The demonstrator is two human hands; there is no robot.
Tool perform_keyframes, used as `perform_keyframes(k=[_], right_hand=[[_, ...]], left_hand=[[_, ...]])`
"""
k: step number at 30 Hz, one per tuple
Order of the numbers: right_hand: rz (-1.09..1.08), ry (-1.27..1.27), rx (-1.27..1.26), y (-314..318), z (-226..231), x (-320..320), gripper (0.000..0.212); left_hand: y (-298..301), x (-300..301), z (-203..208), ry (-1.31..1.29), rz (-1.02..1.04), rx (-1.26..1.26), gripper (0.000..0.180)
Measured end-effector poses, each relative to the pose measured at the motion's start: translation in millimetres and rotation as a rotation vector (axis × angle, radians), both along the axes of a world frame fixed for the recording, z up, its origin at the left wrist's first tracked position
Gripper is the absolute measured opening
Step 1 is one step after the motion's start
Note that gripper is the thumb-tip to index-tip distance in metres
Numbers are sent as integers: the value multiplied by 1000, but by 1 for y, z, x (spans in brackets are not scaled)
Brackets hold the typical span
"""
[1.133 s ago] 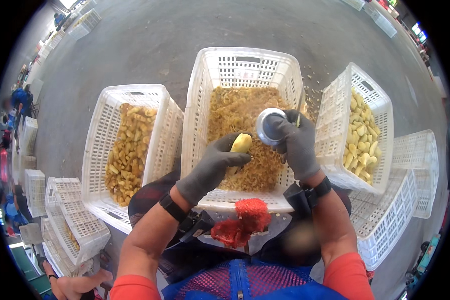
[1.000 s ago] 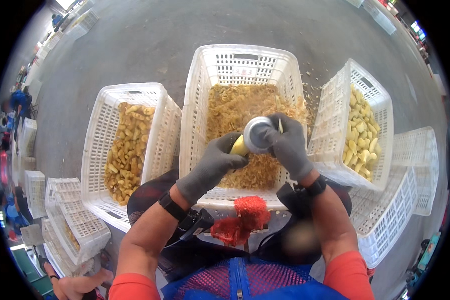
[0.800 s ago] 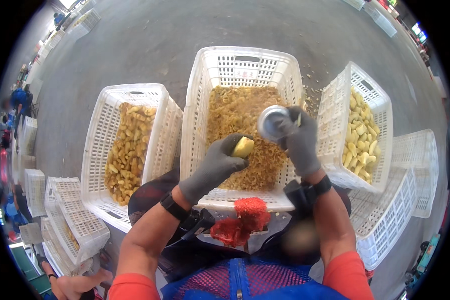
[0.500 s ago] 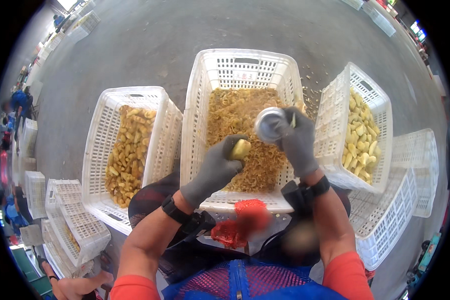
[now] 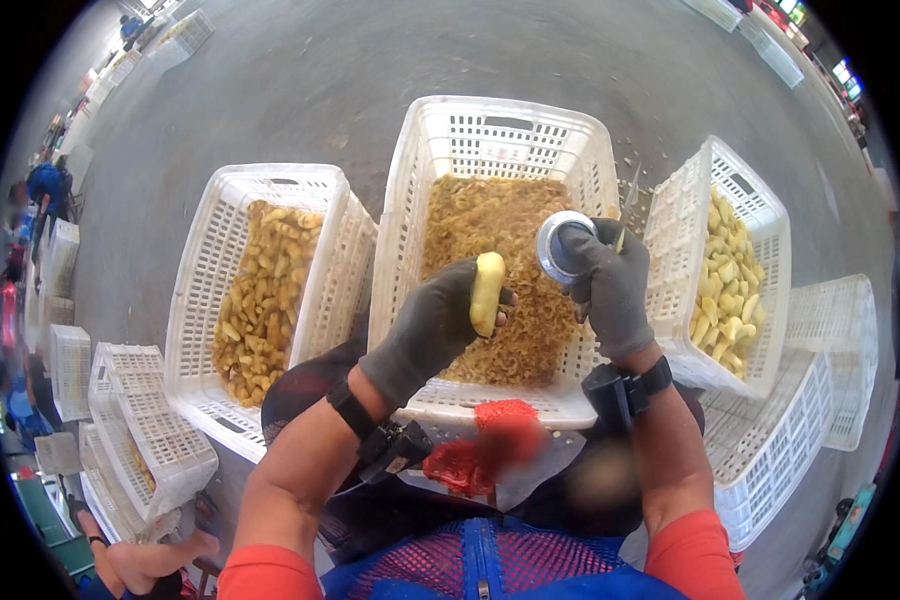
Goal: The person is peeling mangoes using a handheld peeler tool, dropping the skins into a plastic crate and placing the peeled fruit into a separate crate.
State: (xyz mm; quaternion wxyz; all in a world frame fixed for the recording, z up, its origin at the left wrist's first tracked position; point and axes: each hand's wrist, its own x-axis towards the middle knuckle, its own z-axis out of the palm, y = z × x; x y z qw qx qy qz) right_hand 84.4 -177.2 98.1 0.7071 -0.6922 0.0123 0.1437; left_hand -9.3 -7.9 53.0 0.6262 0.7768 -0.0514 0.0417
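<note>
My left hand [image 5: 428, 318], in a grey glove, is closed on a peeled, pale yellow root piece [image 5: 487, 293], which looks like ginger and stands nearly upright. Bare fingertips show at the glove's end. My right hand [image 5: 613, 290], gloved too, grips a round, metal-rimmed, cup-like tool [image 5: 567, 246] whose kind I cannot make out. A thin, pointed blade [image 5: 630, 196] sticks up from the same hand. Both hands hang above a white crate [image 5: 398, 270] filled with brownish-yellow peelings [image 5: 500, 220]. The root piece and the round tool are apart.
To the left, a white crate [image 5: 186, 300] holds browner root pieces [image 5: 265, 300]. On the right, a tilted crate [image 5: 676, 260] holds pale peeled pieces [image 5: 728, 285]. Stacked crates [image 5: 785, 430] stand beyond it, others [image 5: 155, 420] at lower left. Red netting [image 5: 460, 465] lies near my knees. Scraps litter the floor.
My left hand has turned the root piece more upright, showing its length. My right hand has moved slightly right with the round tool, and the blade is now plainly visible. The whole view has shifted a little.
</note>
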Motion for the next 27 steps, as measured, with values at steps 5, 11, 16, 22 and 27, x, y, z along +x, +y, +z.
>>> perform_keyframes(k=[5, 11, 16, 22, 27], right_hand=[[113, -26, -4, 8, -3, -12, 13], [245, -290, -250, 9, -19, -19, 16], [101, -30, -101, 2, 3, -6, 14], [163, -131, -144, 12, -12, -20, 11], [115, -523, -446, 13, -21, -18, 12]], left_hand=[[3, 0, -10, 404, 71, -810, 35], [-2, 1, -14, 236, 86, -566, 31], [-1, -3, -7, 368, 90, -667, 26], [0, 0, -13, 471, 95, -812, 25], [-13, -3, 3, 368, 191, -387, 24]])
